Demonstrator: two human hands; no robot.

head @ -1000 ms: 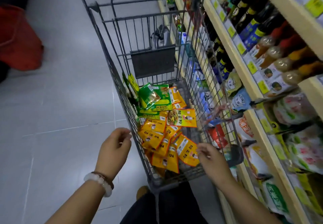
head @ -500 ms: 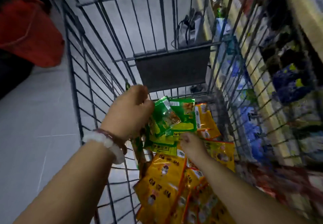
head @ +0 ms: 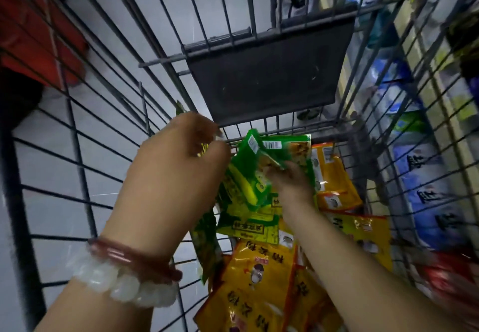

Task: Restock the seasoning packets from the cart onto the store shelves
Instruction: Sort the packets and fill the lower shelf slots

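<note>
- Change since the earlier frames: both hands have gone from the cart's near rim down into the basket; the view has closed in on the green packets at the far end.
- Left hand (head: 178,173): fingers curled, appearing to pinch the edge of a green packet; blur hides the contact, so the hold is judged, not certain. Beaded bracelets (head: 124,277) on the wrist.
- Right hand (head: 290,184): lower and just right of the left, fingers curled on the green packets (head: 248,184), gripping one near its upper corner.
- Green packets: a loose stack between and beneath the two hands, at the far end of the cart (head: 77,135) by the folded dark flap (head: 267,72). The top one is lifted and tilted, barcode face up, long axis running from near the left hand's fingers up and away to the right.
- Yellow packets (head: 256,280): heaped flat under the right forearm and nearer the person, print reading upside down from here, untouched.
- Reason for the hold (judgement): two hands gather same-coloured packets into one bundle, so one kind goes up together.
- Store shelves (head: 427,150): beyond the right hand, outside the wire wall, blurred.
</note>
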